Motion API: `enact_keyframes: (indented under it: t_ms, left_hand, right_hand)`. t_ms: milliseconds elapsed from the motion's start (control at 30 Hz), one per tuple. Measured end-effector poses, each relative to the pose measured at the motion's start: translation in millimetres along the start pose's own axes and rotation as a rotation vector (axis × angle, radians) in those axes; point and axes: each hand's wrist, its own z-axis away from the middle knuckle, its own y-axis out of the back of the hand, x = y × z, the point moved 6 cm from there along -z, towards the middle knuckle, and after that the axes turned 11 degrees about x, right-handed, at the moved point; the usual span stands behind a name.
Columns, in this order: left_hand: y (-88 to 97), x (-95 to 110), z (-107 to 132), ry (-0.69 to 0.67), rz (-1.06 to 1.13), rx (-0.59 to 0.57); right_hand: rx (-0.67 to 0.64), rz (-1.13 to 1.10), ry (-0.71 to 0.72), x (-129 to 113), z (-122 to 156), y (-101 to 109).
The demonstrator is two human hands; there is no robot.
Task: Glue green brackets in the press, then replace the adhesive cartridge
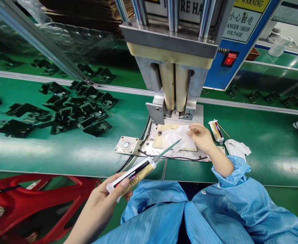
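My left hand (105,200) is closed around a twin-barrel glue syringe (136,173) with a long green mixing nozzle that points up and right toward the press base. My right hand (201,135) pinches a white wipe (175,139) that lies on the beige pad on the metal base plate (128,145) under the press head (175,91). Both arms wear blue sleeves.
Several black plastic parts (70,112) lie on the green bench at left. A second small glue cartridge (216,130) and a crumpled white wipe (236,147) sit right of the plate. A red plastic object (37,200) is at bottom left. The blue machine housing (240,37) bears a high-voltage label.
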Motion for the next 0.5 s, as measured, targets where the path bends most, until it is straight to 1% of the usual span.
enact_keyframes:
  t_ms: [67, 133, 200, 267, 400, 500]
  left_hand:
    - [-2.1, -5.2, -3.0, 0.018, 0.026, -0.02]
    - [-4.3, -9.3, -5.2, 0.019, 0.034, -0.033]
    - [-6.7, -12.6, -7.0, 0.018, 0.062, -0.036]
    - [-10.9, -15.3, -8.2, 0.03, 0.125, -0.049]
    - [-21.6, -16.9, -8.3, 0.086, 0.284, -0.064]
    - [-27.4, -17.1, -6.4, 0.175, 0.384, -0.058]
  right_hand:
    - [-0.065, -0.025, 0.091, -9.2, 3.7, -5.6]
    - [-0.16, -0.028, 0.162, -15.7, 7.9, -13.2]
    - [-0.255, -0.011, 0.213, -20.2, 11.3, -21.0]
    - [-0.316, 0.026, 0.244, -23.8, 12.7, -27.2]
    - [-0.336, 0.127, 0.251, -27.9, 8.6, -34.1]
    - [-0.341, 0.171, 0.256, -27.3, 4.3, -37.7]
